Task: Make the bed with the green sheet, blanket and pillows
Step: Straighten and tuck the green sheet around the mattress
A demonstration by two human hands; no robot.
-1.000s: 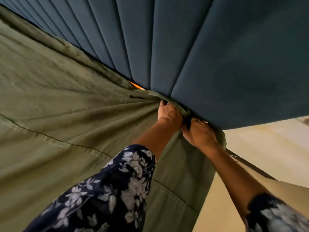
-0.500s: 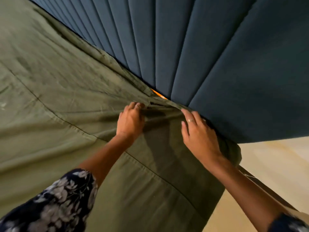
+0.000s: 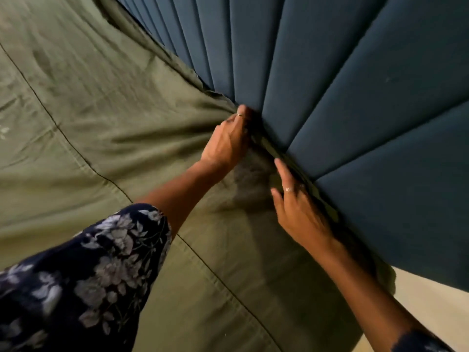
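The green sheet (image 3: 106, 128) covers the bed right up to the blue headboard (image 3: 342, 85), its top edge bunched in the crack below the padded panels. The left hand (image 3: 225, 146) is at that crack with its fingers pushed down against the headboard; whether they pinch the cloth cannot be told. The right hand (image 3: 299, 209) lies along the foot of the headboard, fingers straight and together, pressing the sheet flat. No containers are visible. Half a second earlier the left hand lay farther from the headboard, on the sheet's folds, and an orange strip showed in the crack; it is now hidden. Pale floor (image 3: 431, 308) shows under the headboard's right end.
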